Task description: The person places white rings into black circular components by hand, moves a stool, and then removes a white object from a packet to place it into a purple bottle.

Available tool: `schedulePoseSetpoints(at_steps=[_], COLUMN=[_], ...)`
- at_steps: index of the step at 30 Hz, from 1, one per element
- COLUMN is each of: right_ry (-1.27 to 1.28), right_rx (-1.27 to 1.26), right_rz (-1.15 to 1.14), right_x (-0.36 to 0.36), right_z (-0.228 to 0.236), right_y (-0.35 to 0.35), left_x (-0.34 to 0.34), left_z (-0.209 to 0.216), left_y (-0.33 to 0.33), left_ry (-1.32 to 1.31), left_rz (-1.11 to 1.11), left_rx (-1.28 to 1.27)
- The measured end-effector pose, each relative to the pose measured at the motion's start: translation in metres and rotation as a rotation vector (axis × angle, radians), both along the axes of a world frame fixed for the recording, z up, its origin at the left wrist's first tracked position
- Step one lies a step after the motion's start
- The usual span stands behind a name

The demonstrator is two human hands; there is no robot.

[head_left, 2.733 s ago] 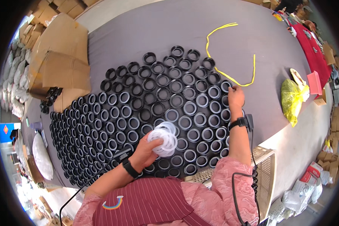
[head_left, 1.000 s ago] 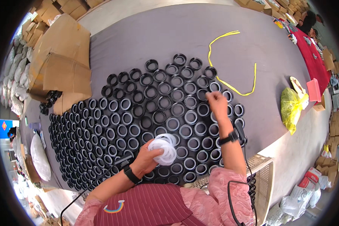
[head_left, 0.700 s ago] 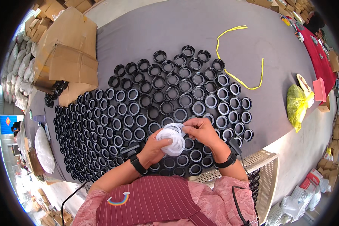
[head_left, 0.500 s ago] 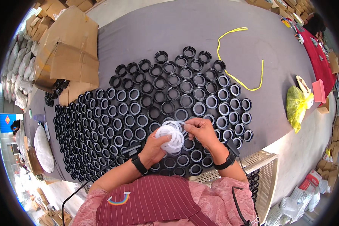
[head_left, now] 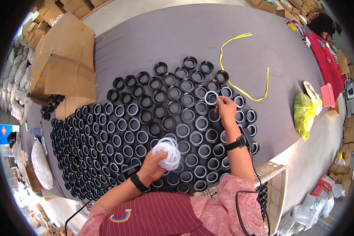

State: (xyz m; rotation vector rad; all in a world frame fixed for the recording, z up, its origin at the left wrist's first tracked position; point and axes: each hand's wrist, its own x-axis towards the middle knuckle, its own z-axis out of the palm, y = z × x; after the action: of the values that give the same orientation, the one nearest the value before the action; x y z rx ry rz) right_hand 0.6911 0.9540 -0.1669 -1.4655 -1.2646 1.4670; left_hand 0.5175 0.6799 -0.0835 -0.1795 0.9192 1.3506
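Half a second ago both hands met over the stack of white rings; now the right hand (head_left: pixel 226 108) has reached up and away from it, fingers pinched narrowly on a single thin white plastic ring (head_left: pixel 211 97) that it holds over one of the black round threaded caps (head_left: pixel 188 115) near the far right edge of the cap field. The left hand (head_left: pixel 153 167) has stayed low, close to the body, curled around the stack of white plastic rings (head_left: pixel 167 152), thumb and fingers wrapped tight so the loose hoops do not slide apart; held there, just beside the near rows of caps, the stack sits within easy reach of the other hand. The caps lie open side up in tight rows on the dark grey cloth-covered table (head_left: pixel 153 39), touching one another, and many of those to the right of the stack already show a pale ring seated inside, while those well to its left look plain black. A yellow plastic strap (head_left: pixel 246 67) loops on the cloth beyond the caps, well apart from the stack, and a crumpled yellow plastic bag (head_left: pixel 305 114) lies at the table's right rim. Flattened brown cardboard boxes (head_left: pixel 63 63) rest on the far left of the cloth. A beige perforated plastic crate (head_left: pixel 273 185) stands below the table's near edge, to the right of the stack, with more black caps partly visible inside.
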Motion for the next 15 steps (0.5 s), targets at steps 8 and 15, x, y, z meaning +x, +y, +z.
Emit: schedulePoseSetpoints(at_steps=[8, 15], right_ry=[-0.256, -0.385], right_rx=[-0.036, -0.006], right_rz=[-0.062, -0.030], right_x=[0.011, 0.020], right_z=[-0.026, -0.029], right_y=[0.021, 0.025], left_x=[0.000, 0.003], left_z=[0.001, 0.003], left_y=[0.000, 0.003], left_ry=[-0.011, -0.022], left_rz=[-0.008, -0.019], left_rx=[-0.002, 0.008])
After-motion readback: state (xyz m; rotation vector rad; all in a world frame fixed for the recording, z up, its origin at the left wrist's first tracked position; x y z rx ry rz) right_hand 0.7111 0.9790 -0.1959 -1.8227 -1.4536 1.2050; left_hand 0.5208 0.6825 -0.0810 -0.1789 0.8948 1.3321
